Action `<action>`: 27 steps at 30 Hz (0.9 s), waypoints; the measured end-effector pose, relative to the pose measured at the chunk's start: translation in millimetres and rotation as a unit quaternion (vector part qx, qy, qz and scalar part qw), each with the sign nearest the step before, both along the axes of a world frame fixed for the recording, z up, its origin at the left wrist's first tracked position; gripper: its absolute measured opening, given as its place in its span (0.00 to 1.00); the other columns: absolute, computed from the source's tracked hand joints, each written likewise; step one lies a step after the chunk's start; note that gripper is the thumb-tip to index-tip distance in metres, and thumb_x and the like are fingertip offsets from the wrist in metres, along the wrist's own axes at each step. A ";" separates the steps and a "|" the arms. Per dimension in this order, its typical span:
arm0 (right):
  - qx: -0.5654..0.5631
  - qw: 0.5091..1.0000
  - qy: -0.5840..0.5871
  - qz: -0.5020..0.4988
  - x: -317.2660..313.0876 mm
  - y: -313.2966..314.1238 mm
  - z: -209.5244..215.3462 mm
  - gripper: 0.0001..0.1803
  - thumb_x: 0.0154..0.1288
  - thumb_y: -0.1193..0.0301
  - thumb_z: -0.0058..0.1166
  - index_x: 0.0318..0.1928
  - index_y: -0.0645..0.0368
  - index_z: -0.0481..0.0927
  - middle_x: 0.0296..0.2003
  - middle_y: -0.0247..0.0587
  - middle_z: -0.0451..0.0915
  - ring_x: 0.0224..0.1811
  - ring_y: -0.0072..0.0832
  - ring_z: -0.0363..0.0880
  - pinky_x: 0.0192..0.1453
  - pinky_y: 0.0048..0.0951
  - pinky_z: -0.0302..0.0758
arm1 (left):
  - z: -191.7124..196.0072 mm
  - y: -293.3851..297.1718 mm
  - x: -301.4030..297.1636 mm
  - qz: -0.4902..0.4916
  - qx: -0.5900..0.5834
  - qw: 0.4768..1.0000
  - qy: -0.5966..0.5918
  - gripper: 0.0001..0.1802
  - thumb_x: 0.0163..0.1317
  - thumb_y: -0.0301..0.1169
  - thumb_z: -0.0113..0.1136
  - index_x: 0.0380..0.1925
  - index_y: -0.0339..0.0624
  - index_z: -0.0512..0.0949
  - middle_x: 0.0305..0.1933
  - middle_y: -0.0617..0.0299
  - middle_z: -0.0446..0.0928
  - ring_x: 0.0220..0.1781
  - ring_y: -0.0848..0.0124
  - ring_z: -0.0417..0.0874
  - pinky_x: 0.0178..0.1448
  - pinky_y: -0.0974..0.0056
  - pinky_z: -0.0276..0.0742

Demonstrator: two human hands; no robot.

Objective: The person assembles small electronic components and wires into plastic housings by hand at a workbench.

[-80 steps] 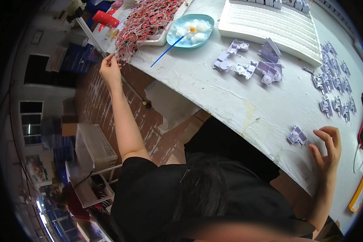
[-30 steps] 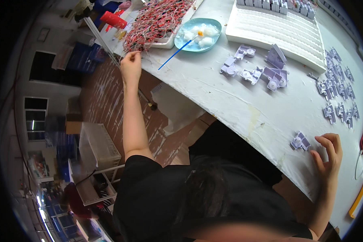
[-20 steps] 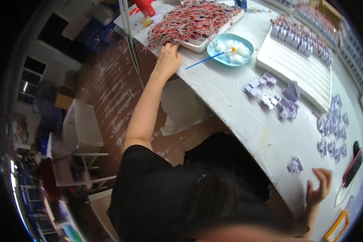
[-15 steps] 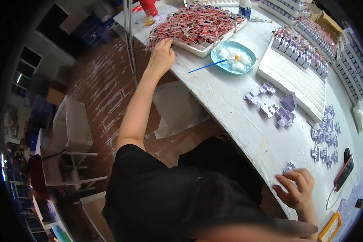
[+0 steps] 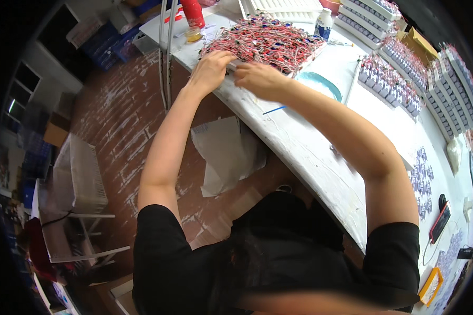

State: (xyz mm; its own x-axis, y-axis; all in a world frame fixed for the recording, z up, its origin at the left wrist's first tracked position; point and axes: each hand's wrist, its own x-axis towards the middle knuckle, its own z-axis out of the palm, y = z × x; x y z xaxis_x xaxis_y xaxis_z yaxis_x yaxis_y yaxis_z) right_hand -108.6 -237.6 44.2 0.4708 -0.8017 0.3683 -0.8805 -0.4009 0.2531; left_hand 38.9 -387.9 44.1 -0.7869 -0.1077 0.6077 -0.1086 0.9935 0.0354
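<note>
My left hand (image 5: 211, 72) is at the near left corner of a white tray (image 5: 235, 62), its fingers bent in against the edge of the red and white wires. Close beside it, my right hand (image 5: 261, 80) reaches across the table, fingers curled together toward the left hand. What either hand holds is too small or hidden to make out. A tangled heap of thin wired parts (image 5: 270, 39) fills the tray. Partly behind my right forearm are a light-blue bowl (image 5: 320, 84) and a blue stick (image 5: 274, 110).
Stacked white trays of grey wired units (image 5: 449, 89) stand along the right side. A white bottle (image 5: 323, 23), a red container (image 5: 193, 13) and a small amber jar (image 5: 193, 35) are at the back. Small purple-grey plastic parts (image 5: 422, 181) and a phone (image 5: 440, 222) lie at right.
My right hand has moved from the table's near right, beside a small plastic part, up to the tray next to my left hand. My left hand stays at the tray's corner.
</note>
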 end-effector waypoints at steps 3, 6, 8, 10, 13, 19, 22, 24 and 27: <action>-0.078 0.993 0.091 -0.001 -24.9 -24.9 8.8 0.07 0.60 0.69 0.53 0.32 0.52 0.85 0.44 0.30 0.82 0.58 0.29 0.74 0.63 0.33 0.71 | 7.2 -9.7 6.5 -0.022 -0.035 0.999 0.014 0.17 0.56 0.17 0.53 0.44 0.38 0.83 0.50 0.55 0.83 0.55 0.57 0.81 0.61 0.57 0.77; -0.104 0.987 0.118 -0.010 -38.5 -32.1 20.8 0.10 0.59 0.69 0.54 0.39 0.52 0.85 0.47 0.30 0.82 0.60 0.28 0.73 0.64 0.33 0.70 | 7.0 -19.8 7.4 -0.047 -0.057 0.997 0.029 0.14 0.55 0.17 0.53 0.39 0.38 0.84 0.46 0.58 0.83 0.50 0.59 0.83 0.57 0.58 0.79; -0.077 0.994 0.081 -0.019 -42.6 -33.3 24.3 0.11 0.60 0.69 0.54 0.42 0.52 0.85 0.48 0.29 0.82 0.61 0.28 0.73 0.64 0.33 0.70 | 6.7 -24.7 4.6 -0.053 -0.013 0.998 0.035 0.13 0.55 0.17 0.54 0.38 0.38 0.84 0.45 0.59 0.83 0.49 0.59 0.84 0.55 0.58 0.80; -0.051 0.997 0.043 -0.027 -42.1 -34.1 29.1 0.13 0.61 0.69 0.54 0.44 0.52 0.85 0.50 0.29 0.82 0.62 0.28 0.73 0.64 0.34 0.70 | 6.5 -27.3 2.8 -0.059 -0.002 0.997 0.056 0.13 0.56 0.18 0.55 0.38 0.39 0.84 0.45 0.60 0.83 0.49 0.60 0.84 0.55 0.58 0.80; 0.014 0.998 -0.020 -0.063 -38.3 -32.5 36.4 0.13 0.63 0.70 0.58 0.48 0.56 0.84 0.49 0.35 0.80 0.58 0.34 0.74 0.63 0.36 0.74 | 1.3 -28.6 3.7 -0.083 0.030 0.991 0.103 0.11 0.56 0.19 0.57 0.37 0.40 0.84 0.45 0.61 0.83 0.49 0.61 0.85 0.55 0.59 0.81; 0.019 0.998 -0.047 -0.049 -45.7 -27.9 37.5 0.13 0.64 0.71 0.58 0.48 0.56 0.84 0.49 0.35 0.81 0.57 0.34 0.74 0.60 0.37 0.76 | -12.8 4.0 9.6 -0.042 0.103 0.979 0.169 0.12 0.56 0.20 0.58 0.39 0.41 0.85 0.45 0.61 0.83 0.48 0.61 0.85 0.55 0.59 0.81; 0.004 0.998 -0.042 -0.054 -50.1 -27.6 33.3 0.13 0.64 0.72 0.58 0.48 0.56 0.84 0.49 0.34 0.81 0.57 0.34 0.75 0.59 0.37 0.77 | -26.6 20.8 10.6 -0.015 0.060 0.990 0.127 0.14 0.56 0.19 0.58 0.42 0.39 0.84 0.46 0.60 0.83 0.49 0.62 0.84 0.55 0.60 0.80; 0.002 0.998 -0.040 -0.054 -48.2 -30.1 31.9 0.12 0.64 0.72 0.58 0.48 0.56 0.85 0.48 0.34 0.81 0.57 0.34 0.75 0.59 0.37 0.77 | -36.2 15.3 14.3 -0.002 0.040 0.993 0.108 0.16 0.56 0.20 0.56 0.45 0.38 0.84 0.49 0.60 0.83 0.51 0.61 0.81 0.57 0.59 0.79; -0.003 0.997 -0.048 -0.055 -47.6 -30.1 30.0 0.12 0.65 0.72 0.58 0.48 0.55 0.85 0.48 0.34 0.81 0.57 0.34 0.75 0.60 0.37 0.76 | -42.3 1.7 18.7 0.072 -0.026 0.995 0.068 0.18 0.58 0.22 0.52 0.48 0.39 0.83 0.53 0.62 0.82 0.52 0.60 0.79 0.59 0.57 0.77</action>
State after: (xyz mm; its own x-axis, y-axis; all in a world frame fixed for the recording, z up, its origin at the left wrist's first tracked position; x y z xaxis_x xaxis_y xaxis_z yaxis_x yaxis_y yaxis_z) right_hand -156.2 -267.7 74.2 0.3419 -0.8443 0.4127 -0.9395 -0.2983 0.1682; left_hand 57.7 -386.3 1.7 -0.6752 -0.1788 0.7157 -0.2478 0.9688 0.0082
